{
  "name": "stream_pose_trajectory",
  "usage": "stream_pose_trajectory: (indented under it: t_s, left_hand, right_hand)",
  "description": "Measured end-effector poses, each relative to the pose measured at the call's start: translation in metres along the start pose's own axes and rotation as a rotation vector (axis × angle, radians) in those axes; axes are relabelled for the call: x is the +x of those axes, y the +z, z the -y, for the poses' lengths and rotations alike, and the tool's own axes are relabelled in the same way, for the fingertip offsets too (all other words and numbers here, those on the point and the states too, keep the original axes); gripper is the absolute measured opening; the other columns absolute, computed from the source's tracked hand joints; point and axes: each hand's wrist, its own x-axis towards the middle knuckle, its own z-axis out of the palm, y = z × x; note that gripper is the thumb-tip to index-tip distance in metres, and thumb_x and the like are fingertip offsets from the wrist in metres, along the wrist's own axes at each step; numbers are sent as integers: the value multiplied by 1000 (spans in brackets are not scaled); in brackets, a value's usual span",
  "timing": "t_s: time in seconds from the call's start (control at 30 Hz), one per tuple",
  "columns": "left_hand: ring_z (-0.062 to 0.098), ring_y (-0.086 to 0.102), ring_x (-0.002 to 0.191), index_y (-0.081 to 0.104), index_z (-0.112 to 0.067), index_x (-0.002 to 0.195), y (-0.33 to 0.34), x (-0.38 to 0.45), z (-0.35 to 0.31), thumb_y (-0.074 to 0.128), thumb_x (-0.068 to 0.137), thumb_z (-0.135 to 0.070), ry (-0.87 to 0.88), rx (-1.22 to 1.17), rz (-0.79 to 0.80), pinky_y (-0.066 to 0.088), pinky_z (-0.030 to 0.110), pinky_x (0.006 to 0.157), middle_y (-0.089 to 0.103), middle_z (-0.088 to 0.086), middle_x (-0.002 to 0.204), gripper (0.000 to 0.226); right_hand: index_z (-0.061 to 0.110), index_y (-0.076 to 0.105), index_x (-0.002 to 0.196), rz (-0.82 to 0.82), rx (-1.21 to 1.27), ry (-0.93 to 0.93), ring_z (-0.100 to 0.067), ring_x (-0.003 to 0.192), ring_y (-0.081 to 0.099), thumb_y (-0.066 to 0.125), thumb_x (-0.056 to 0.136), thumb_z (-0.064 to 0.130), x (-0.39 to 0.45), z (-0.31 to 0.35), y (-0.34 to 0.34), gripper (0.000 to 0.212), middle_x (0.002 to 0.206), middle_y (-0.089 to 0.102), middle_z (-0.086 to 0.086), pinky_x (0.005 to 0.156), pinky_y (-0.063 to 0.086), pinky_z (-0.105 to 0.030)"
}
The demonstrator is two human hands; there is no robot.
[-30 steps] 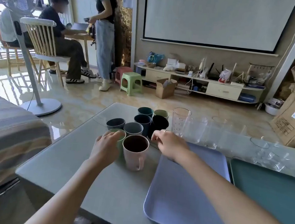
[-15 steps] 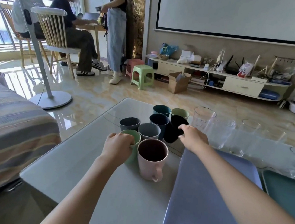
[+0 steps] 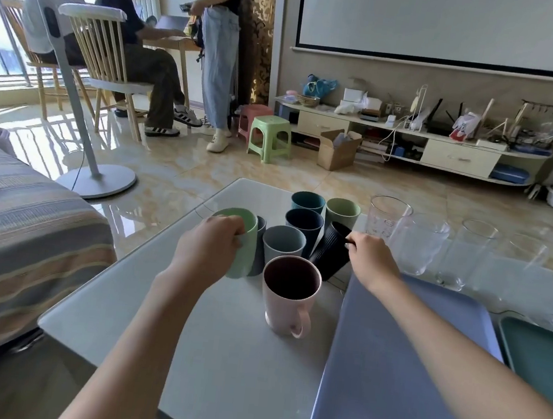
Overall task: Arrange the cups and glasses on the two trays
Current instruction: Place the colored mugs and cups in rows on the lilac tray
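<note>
Head view: looking down over a pale table (image 3: 222,368) in a living room.
Left hand (image 3: 206,253): wrapped round the light green mug (image 3: 242,240), lifted and tipped at the left edge of the cup cluster.
Right hand (image 3: 371,259): clamped on the rim of the black ribbed cup (image 3: 329,251), tilted, leaning toward the blue cups.
Pink mug (image 3: 288,293): upright, nearest of the bunch, handle facing near, just left of the lavender tray.
Other cups: grey cup (image 3: 283,243), dark blue cup (image 3: 303,222), teal cup (image 3: 307,202), sage cup (image 3: 342,211), packed tight at the far side.
Glasses: patterned glass (image 3: 388,215) and clear glasses (image 3: 419,246) lined up along the far right, off the trays.
Lavender tray (image 3: 397,378): bare, hanging over the near edge a bit.
Teal tray (image 3: 544,357): just right of it, also bare.
Open room: bare tabletop near and left of the pink mug.
Room: striped sofa (image 3: 15,221) on the left, standing fan (image 3: 76,83), green stool (image 3: 269,138), glossy tiled floor, low media shelf (image 3: 413,145) on the far wall.
</note>
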Motion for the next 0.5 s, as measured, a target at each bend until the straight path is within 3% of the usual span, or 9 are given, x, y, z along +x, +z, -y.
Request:
stream_pose_trajectory:
  t_s: [0.1,0.23,0.37,0.5]
  left_hand:
    - [32,54,84,59,-14,93,-5,-2,-21,49,88,-11,59,-40,-76,40,33,65,61,6,92,12]
    - [30,57,92,62,-12,96,-8,-4,-49,51,89,-12,137,-40,-184,34,33,76,66,7,101,13]
    - [27,57,96,61,-14,97,-7,-4,-71,53,89,-12,186,-79,-259,33,34,84,66,4,103,11]
    - [24,57,99,61,-13,96,4,-6,-92,54,90,-13,268,-111,-238,33,34,87,67,2,103,10]
  right_hand:
    - [2,61,104,-69,34,-22,-33,80,61,47,96,12,-16,-5,-13,20,90,66,-18,61,39,-31]
    - [2,61,103,-143,24,-34,-35,83,60,52,93,12,-29,-15,-36,17,96,65,-18,65,43,-34]
    - [5,59,103,-101,-84,-25,-33,84,57,52,92,12,-30,-35,-53,14,98,61,-15,64,37,-30]
    - [7,58,108,-48,-167,4,-34,91,58,50,93,13,-27,-53,-56,18,106,60,-14,67,41,-33]
